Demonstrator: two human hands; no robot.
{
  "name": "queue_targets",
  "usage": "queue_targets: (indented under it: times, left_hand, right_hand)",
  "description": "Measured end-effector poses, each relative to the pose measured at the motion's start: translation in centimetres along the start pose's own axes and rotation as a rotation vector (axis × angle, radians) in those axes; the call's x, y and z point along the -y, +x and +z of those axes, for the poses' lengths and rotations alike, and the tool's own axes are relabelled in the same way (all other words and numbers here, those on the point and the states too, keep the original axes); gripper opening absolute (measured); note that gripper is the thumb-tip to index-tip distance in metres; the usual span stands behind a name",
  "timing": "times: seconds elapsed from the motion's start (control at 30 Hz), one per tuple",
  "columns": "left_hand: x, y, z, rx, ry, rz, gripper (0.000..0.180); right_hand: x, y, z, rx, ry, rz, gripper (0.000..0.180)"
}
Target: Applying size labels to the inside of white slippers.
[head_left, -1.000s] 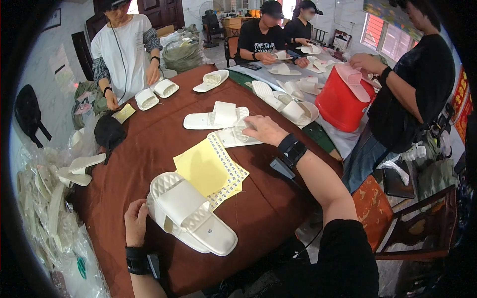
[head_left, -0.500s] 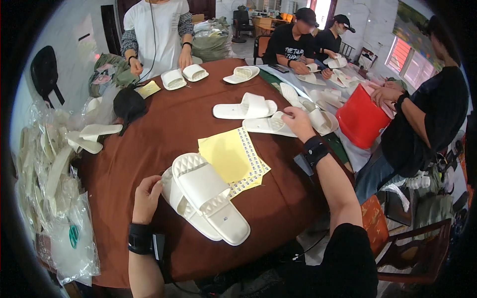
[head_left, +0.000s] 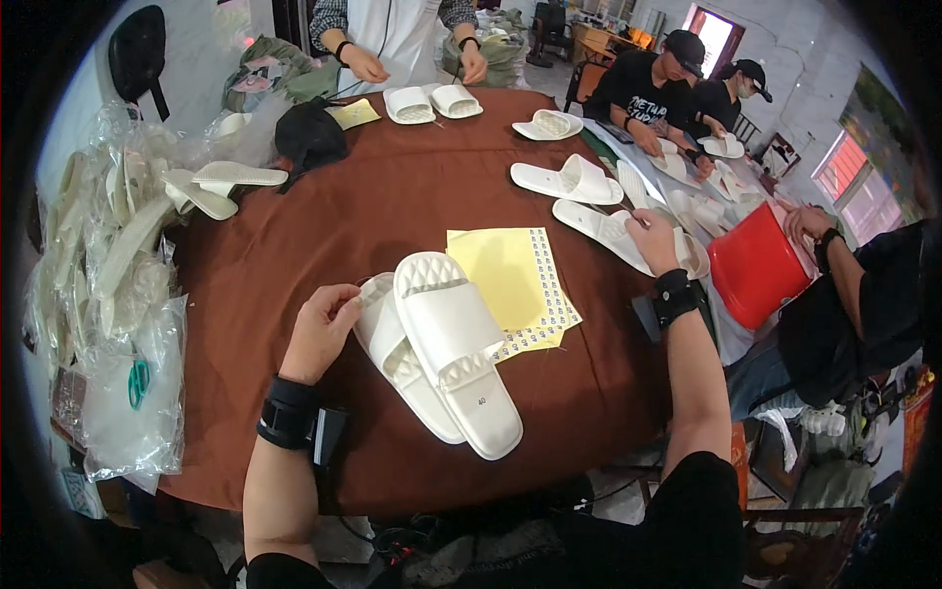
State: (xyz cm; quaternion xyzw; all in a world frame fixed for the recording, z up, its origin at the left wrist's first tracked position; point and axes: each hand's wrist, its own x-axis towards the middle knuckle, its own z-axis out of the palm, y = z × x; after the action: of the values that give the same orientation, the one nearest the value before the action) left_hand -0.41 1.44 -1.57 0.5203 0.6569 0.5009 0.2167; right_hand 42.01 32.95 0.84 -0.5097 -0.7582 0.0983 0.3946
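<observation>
Two white slippers lie crossed in front of me, the upper slipper (head_left: 456, 324) resting on the lower slipper (head_left: 392, 344). A small printed mark shows on the upper one's footbed. My left hand (head_left: 322, 329) is closed at the lower slipper's left edge, thumb and fingertips pressed together; what is in the pinch is too small to tell. Farther off to the right, my right hand (head_left: 655, 239) is closed on another white slipper (head_left: 594, 224), at its strap end. Beyond that one lies one more white slipper (head_left: 564, 180). Yellow sticker sheets (head_left: 496, 275) lie right of the crossed pair.
A brown cloth (head_left: 245, 373) covers the table. Bagged slippers (head_left: 118, 226) crowd the left edge, near a black cap (head_left: 310, 133). At the right stands a red bucket (head_left: 751, 265), a co-worker's hand (head_left: 807, 223) over it. Other people work at the far sides.
The whole view has shifted, so the table things appear farther right and mostly higher. My hands stay by the same slippers. The far person's hands have lifted from the slippers there.
</observation>
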Motion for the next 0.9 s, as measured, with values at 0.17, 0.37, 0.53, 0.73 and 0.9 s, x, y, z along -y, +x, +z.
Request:
queue_targets:
  times: [0.17, 0.37, 0.53, 0.73, 0.9]
  left_hand:
    - [0.1, -0.1, 0.1, -0.006, -0.019, 0.001, 0.028]
    - [0.1, 0.3, 0.1, -0.007, -0.021, 0.002, 0.028]
    - [-0.2, 0.2, 0.1, 0.018, -0.013, 0.019, 0.028]
    - [-0.5, -0.3, -0.1, 0.004, -0.027, -0.033, 0.028]
    - [-1.0, -0.1, -0.1, 0.0, 0.032, 0.015, 0.027]
  right_hand:
    - [-0.5, 1.1, 0.0, -0.128, 0.153, 0.056, 0.036]
    - [-2.1, 2.2, -0.6, -0.075, 0.182, 0.169, 0.04]
    - [1.2, -0.3, -0.7, -0.029, -0.319, -0.3, 0.041]
    - [14.8, -6.6, -1.3, 0.726, 0.208, -0.518, 0.059]
    - [20.2, -10.8, 0.0, 0.978, 0.3, -0.485, 0.073]
